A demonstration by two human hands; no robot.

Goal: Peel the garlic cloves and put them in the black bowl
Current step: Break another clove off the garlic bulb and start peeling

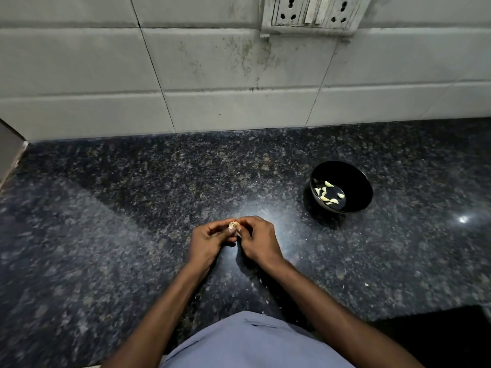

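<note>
My left hand (pixel 210 239) and my right hand (pixel 257 239) meet just above the dark granite counter (pixel 132 208), and both pinch a small piece of garlic (pixel 233 226) with pale papery skin between their fingertips. Most of the garlic is hidden by the fingers. The black bowl (pixel 356 181) stands on the counter to the right and farther back, well apart from my hands. Several pale peeled cloves (pixel 328 193) lie in its bottom.
A tiled wall (pixel 212 75) with a switch and socket plate (pixel 316 13) rises behind the counter. Small white bits of skin (pixel 267 301) lie on the counter near its front edge. A grey object (pixel 9 152) stands at the far left.
</note>
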